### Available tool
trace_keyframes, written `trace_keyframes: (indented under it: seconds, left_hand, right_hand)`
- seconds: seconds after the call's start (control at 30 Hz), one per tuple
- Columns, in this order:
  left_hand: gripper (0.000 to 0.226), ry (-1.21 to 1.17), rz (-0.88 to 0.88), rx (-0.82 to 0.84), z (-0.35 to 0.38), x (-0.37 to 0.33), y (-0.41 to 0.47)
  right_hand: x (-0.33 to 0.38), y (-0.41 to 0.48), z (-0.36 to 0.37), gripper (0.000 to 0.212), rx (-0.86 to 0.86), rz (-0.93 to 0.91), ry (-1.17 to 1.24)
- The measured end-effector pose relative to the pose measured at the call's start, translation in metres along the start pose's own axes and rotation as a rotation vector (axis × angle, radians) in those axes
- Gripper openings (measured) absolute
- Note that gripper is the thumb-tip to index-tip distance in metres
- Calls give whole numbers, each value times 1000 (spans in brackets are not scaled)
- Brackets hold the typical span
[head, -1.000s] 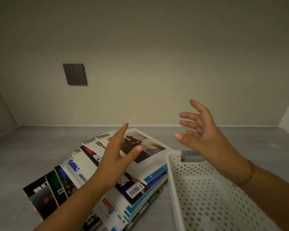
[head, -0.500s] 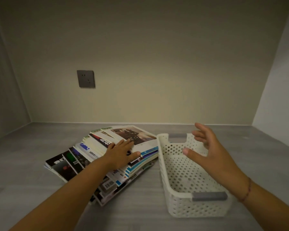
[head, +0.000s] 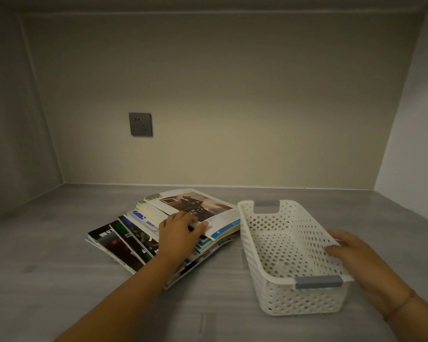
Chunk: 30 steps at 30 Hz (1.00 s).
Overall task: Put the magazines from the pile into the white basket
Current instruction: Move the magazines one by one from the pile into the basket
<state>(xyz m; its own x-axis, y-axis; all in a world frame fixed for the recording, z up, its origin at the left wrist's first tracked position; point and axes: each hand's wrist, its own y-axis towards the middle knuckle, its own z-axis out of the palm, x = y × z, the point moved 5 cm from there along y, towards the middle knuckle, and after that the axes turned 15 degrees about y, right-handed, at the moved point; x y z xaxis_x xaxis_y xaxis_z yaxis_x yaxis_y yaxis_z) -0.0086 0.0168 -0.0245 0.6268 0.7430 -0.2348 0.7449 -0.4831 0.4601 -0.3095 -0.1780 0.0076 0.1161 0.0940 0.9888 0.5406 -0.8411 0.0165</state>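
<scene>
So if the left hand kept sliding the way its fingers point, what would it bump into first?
The left hand already rests on the magazine pile, fingers aimed right and away. It would first push along the top magazine, then probably reach the white basket wall, though depth is unclear.

Home interior, bare beige wall [head: 232, 95], grey wall socket [head: 140, 124], grey floor [head: 47, 280]

The left hand [head: 181, 233] covers the near edge of the top magazine [head: 198, 208], so its grip there cannot be told. Lower magazines in the pile [head: 124, 245] show only edges, their cover print too small to read. The basket [head: 292, 245] wall hides part of the right hand [head: 356, 257]. Both forearms run off the bottom edge.
</scene>
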Motion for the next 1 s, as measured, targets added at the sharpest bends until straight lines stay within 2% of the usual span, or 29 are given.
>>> trace_keyframes:
  seconds: [0.07, 0.17, 0.23, 0.43, 0.63, 0.77, 0.87, 0.93, 1.0]
  left_hand:
    - [47, -19, -166, -17, -2, 6, 4]
    - [92, -44, -519, 110, 5, 24, 8]
    - [108, -102, -635, 207, 11, 35, 11]
    - [107, -107, -635, 325, 16, 44, 20]
    - [81, -151, -599, 414, 8, 54, 23]
    - [70, -295, -619, 468, 2, 64, 20]
    - [73, -379, -686, 454, -1, 68, 22]
    - [84, -311, -781, 401, -4, 73, 22]
    - [92, -183, -804, 395, -5, 73, 19]
  right_hand:
    - [0, -1, 1, 29, -19, 19, 32]
    - [2, -1, 2, 25, -26, 32, 40]
    - [1, -1, 2, 24, -30, 46, 52]
    - [0, -1, 3, 23, -38, 47, 69]
    - [-2, -2, 2, 21, -33, 65, 82]
    - [-1, -3, 3, 20, -42, 66, 101]
    - [0, -3, 3, 20, -48, 67, 81]
    - [0, -4, 3, 21, -44, 78, 69]
    - [1, -5, 3, 22, -38, 89, 53]
